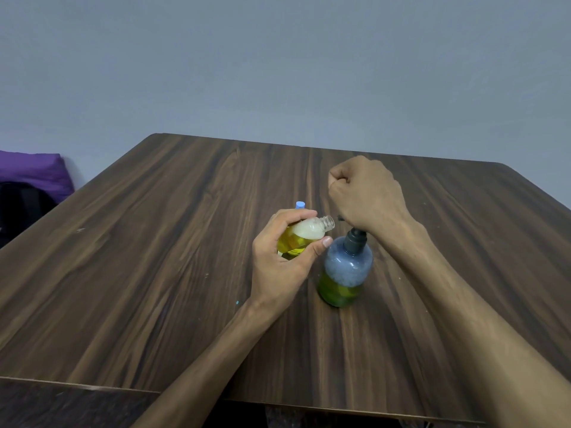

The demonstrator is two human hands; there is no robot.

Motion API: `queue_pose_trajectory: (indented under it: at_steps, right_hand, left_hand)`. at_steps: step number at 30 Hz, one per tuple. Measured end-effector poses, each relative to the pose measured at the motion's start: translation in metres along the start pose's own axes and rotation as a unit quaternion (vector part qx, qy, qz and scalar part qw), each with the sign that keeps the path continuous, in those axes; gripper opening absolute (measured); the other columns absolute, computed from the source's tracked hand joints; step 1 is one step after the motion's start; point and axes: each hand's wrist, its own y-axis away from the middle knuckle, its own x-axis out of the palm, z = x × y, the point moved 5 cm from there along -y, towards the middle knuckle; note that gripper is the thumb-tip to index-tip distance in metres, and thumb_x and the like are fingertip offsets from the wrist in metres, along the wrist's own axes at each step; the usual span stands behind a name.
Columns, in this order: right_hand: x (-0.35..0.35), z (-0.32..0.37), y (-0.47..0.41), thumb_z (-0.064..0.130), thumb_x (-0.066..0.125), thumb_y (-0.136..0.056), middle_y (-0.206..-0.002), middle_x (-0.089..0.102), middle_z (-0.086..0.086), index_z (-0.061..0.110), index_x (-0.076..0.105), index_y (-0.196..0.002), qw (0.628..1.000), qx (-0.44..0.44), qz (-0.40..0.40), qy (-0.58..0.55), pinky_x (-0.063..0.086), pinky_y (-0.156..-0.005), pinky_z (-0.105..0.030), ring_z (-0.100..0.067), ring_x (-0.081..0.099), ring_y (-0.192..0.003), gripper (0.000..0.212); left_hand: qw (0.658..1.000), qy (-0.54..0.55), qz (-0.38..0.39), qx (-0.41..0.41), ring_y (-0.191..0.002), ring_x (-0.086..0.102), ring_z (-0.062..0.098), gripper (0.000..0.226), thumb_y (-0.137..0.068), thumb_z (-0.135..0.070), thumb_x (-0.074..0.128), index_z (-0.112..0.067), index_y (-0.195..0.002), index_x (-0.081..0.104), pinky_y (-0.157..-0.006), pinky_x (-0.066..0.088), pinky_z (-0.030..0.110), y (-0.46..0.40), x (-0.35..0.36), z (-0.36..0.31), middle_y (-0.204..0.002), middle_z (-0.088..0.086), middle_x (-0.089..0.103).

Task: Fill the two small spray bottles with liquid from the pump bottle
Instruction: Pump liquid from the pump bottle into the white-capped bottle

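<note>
While the left hand (282, 261) grips a tilted, uncapped spray bottle (304, 234) partly filled with yellow liquid, the right hand (366, 193), fisted, seems to press the pump bottle (346, 270) mid-table. Bare wooden table (139, 257) spreads to every edge.

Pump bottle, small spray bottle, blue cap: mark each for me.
pump bottle (345, 270): head view, on its clear body.
small spray bottle (309, 231): head view, on its foamy shoulder.
blue cap (300, 205): head view, on its top.

Obstacles: pump bottle (344, 270) mid-surface (154, 242); blue cap (300, 205) behind the left hand (284, 257). Bare wood lies left, right and near.
</note>
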Motion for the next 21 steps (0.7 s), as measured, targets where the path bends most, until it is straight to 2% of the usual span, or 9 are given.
queue_pose_trajectory:
  at_steps: [2, 6, 10, 14, 18, 21]
  right_hand:
    - [0.0000, 0.0009, -0.0010, 0.008, 0.041, -0.077, -0.050, 0.045, 0.000, 0.011, 0.044, -0.056, 1.000, -0.007, -0.005, -0.003, 0.038, -0.055, -0.032, -0.028, 0.057, -0.056, 0.021]
    - [0.0076, 0.0003, 0.0026, 0.007, 0.044, -0.081, -0.050, 0.042, 0.002, 0.011, 0.042, -0.054, 0.999, 0.007, 0.025, 0.018, 0.028, -0.052, -0.030, -0.018, 0.037, -0.052, 0.028]
    - [-0.0002, 0.0027, -0.0004, 0.007, 0.042, -0.078, -0.051, 0.047, 0.002, 0.012, 0.045, -0.054, 1.000, -0.008, -0.001, 0.009, 0.036, -0.055, -0.032, -0.022, 0.053, -0.055, 0.025]
    - [0.0071, 0.0008, 0.0018, 0.008, 0.045, -0.085, -0.051, 0.045, 0.005, 0.014, 0.046, -0.053, 0.999, 0.003, 0.033, 0.021, 0.030, -0.052, -0.029, -0.015, 0.042, -0.051, 0.032]
    - [0.0003, 0.0000, -0.0013, 0.008, 0.043, -0.080, -0.050, 0.046, 0.003, 0.012, 0.047, -0.054, 1.000, -0.006, 0.005, 0.003, 0.032, -0.054, -0.031, -0.021, 0.048, -0.054, 0.026]
    - [0.0054, -0.0003, -0.0006, 0.008, 0.044, -0.083, -0.051, 0.046, 0.003, 0.012, 0.047, -0.054, 1.000, 0.003, 0.023, 0.005, 0.032, -0.054, -0.030, -0.017, 0.045, -0.053, 0.029]
  left_hand:
    - [1.000, -0.002, -0.003, 0.001, -0.106, 0.073, 0.018, 0.035, -0.084, -0.010, 0.089, -0.009, -0.115, 0.073, -0.091, 0.056, 0.023, -0.0005, -0.0003, -0.0005, -0.116, 0.006, 0.075]
    - [1.000, -0.003, 0.002, -0.003, -0.103, 0.073, 0.019, 0.035, -0.084, -0.011, 0.089, -0.012, -0.116, 0.072, -0.089, 0.057, 0.025, -0.0006, 0.0007, 0.0001, -0.114, 0.006, 0.075]
    - [1.000, 0.002, -0.001, -0.004, -0.103, 0.073, 0.020, 0.035, -0.084, -0.010, 0.089, -0.009, -0.115, 0.073, -0.090, 0.056, 0.024, -0.0002, 0.0009, 0.0004, -0.114, 0.006, 0.075]
    - [1.000, -0.003, 0.006, 0.000, -0.102, 0.072, 0.018, 0.035, -0.085, -0.008, 0.089, -0.007, -0.116, 0.073, -0.088, 0.056, 0.023, -0.0001, 0.0014, 0.0007, -0.112, 0.007, 0.075]
    - [1.000, 0.000, 0.005, 0.000, -0.103, 0.072, 0.016, 0.035, -0.085, -0.006, 0.089, -0.007, -0.116, 0.073, -0.089, 0.055, 0.022, 0.0001, 0.0015, 0.0008, -0.113, 0.007, 0.075]
    - [1.000, -0.004, 0.005, 0.000, -0.106, 0.073, 0.018, 0.036, -0.085, -0.007, 0.089, -0.007, -0.117, 0.072, -0.091, 0.056, 0.022, -0.0013, 0.0004, 0.0013, -0.115, 0.007, 0.075]
